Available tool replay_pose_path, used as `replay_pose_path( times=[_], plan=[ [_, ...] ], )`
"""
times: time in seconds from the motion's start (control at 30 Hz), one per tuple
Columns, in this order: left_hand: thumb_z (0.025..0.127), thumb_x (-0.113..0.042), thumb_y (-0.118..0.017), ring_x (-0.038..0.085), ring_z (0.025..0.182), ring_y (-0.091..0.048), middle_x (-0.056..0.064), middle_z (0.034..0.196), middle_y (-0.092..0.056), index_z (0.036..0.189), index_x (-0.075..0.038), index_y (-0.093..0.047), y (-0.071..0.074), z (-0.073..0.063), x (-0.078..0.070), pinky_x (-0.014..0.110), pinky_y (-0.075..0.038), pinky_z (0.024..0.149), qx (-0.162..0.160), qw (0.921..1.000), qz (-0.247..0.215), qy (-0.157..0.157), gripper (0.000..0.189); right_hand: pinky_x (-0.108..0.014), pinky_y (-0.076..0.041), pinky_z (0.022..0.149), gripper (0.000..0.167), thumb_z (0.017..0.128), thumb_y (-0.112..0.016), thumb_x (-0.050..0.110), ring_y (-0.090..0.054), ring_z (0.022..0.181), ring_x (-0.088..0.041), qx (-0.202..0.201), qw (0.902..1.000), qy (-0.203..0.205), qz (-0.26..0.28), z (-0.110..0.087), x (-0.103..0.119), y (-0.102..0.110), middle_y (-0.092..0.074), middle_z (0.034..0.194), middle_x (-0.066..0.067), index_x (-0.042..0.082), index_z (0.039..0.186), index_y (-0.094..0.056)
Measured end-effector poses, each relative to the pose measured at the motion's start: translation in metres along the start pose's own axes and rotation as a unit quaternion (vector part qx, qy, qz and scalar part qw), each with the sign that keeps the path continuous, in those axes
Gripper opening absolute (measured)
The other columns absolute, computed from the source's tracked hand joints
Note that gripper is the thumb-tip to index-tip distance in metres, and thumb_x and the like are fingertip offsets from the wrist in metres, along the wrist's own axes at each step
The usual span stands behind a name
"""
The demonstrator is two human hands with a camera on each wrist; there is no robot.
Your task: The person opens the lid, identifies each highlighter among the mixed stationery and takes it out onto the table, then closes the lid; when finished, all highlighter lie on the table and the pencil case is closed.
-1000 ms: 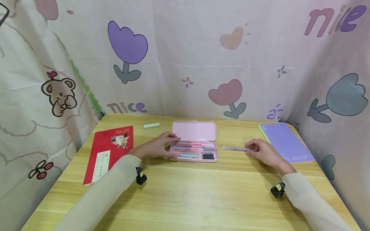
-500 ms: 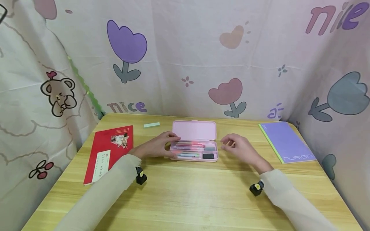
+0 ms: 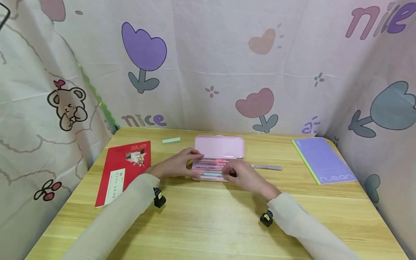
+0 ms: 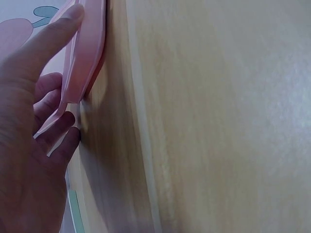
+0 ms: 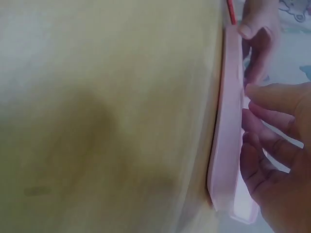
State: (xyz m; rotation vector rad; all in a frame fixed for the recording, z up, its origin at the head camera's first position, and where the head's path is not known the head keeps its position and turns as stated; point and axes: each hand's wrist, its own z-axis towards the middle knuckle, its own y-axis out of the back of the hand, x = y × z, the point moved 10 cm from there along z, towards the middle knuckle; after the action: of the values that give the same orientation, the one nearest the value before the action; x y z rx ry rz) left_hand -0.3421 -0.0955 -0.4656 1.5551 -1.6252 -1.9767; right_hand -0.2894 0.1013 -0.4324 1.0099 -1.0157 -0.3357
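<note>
An open pink pencil case [image 3: 219, 147] lies at the middle back of the table, its lid folded back. Several pens [image 3: 211, 167] lie in its tray. My left hand [image 3: 175, 164] holds the left end of the case, thumb on the front wall [image 4: 87, 63] and fingers at the far side. My right hand [image 3: 245, 175] reaches over the case's right half, fingertips down at the ends of the pens; whether they pinch one I cannot tell. It hides the black block and the right compartments. A slim purple pen [image 3: 267, 167] lies on the table just right of the case.
A red booklet [image 3: 113, 184] lies at the left, partly under the left forearm. A small pale green strip [image 3: 171, 140] is near the back edge. At the right lies a purple notebook [image 3: 325, 159]. A printed curtain [image 3: 208, 65] hangs behind the table [image 3: 208, 220].
My right hand has let go of the purple pen on the table and moved left, past the case's right end, to over the pens inside. The left hand has stayed on the case.
</note>
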Motion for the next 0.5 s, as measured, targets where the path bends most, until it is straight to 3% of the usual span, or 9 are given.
replay_pose_path(
  times=[0.2, 0.37, 0.5],
  plan=[
    [0.087, -0.057, -0.088, 0.03, 0.148, -0.043, 0.007, 0.165, -0.043, 0.165, -0.019, -0.051, 0.0, 0.0, -0.001, 0.062, -0.039, 0.127, 0.001, 1.0, -0.005, -0.002, 0.094, -0.043, -0.058, 0.094, 0.014, 0.096, -0.083, 0.012, -0.066, 0.099, -0.018, 0.005, 0.9983, 0.011, -0.056, 0.002, 0.009, -0.003, -0.079, 0.106, -0.002, 0.009, 0.11, -0.082],
    [0.087, -0.058, -0.088, 0.03, 0.148, -0.043, 0.007, 0.165, -0.043, 0.164, -0.02, -0.051, 0.001, 0.0, -0.002, 0.063, -0.04, 0.127, 0.0, 1.0, -0.007, -0.002, 0.094, -0.034, -0.058, 0.082, 0.011, 0.094, -0.085, 0.008, -0.065, 0.087, -0.015, -0.007, 0.9953, 0.026, -0.093, 0.003, 0.02, -0.001, -0.078, 0.095, -0.002, 0.008, 0.104, -0.082],
    [0.087, -0.058, -0.087, 0.03, 0.148, -0.043, 0.008, 0.165, -0.044, 0.165, -0.019, -0.051, 0.001, 0.001, -0.002, 0.063, -0.041, 0.126, 0.001, 1.0, -0.005, -0.004, 0.094, -0.025, -0.059, 0.077, 0.009, 0.093, -0.083, 0.003, -0.069, 0.085, -0.013, -0.016, 0.9973, 0.022, -0.069, 0.003, 0.022, -0.002, -0.08, 0.094, -0.003, 0.007, 0.101, -0.082]
  ],
)
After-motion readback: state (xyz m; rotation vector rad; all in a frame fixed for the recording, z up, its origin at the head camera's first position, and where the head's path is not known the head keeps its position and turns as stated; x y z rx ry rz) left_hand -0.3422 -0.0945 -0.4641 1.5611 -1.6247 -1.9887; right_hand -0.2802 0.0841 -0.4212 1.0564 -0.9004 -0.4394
